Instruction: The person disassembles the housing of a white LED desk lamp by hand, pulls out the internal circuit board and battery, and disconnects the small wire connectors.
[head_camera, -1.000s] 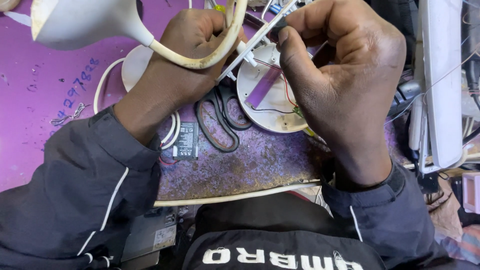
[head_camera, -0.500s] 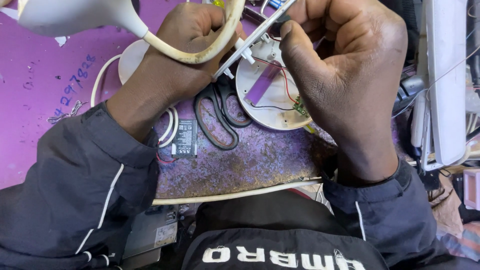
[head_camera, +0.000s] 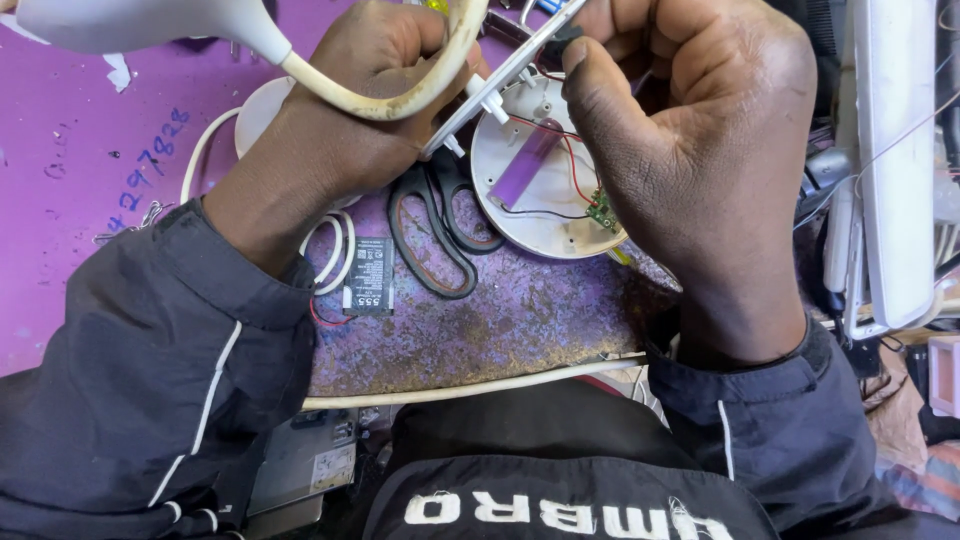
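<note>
White plastic strip (head_camera: 500, 75), slim and studded with pegs, is being pinched between left hand (head_camera: 350, 110) and right hand (head_camera: 690, 150) above the open round white lamp base (head_camera: 545, 215), wanting steady support beside black-handled scissors (head_camera: 435, 235).

Bright, even light; sharp, wide-angle view.

sleeves: your dark jacket, thin white piping along each arm
hands: your left hand (head_camera: 370, 90) and right hand (head_camera: 690, 150) bare
chest: white lettering
</note>
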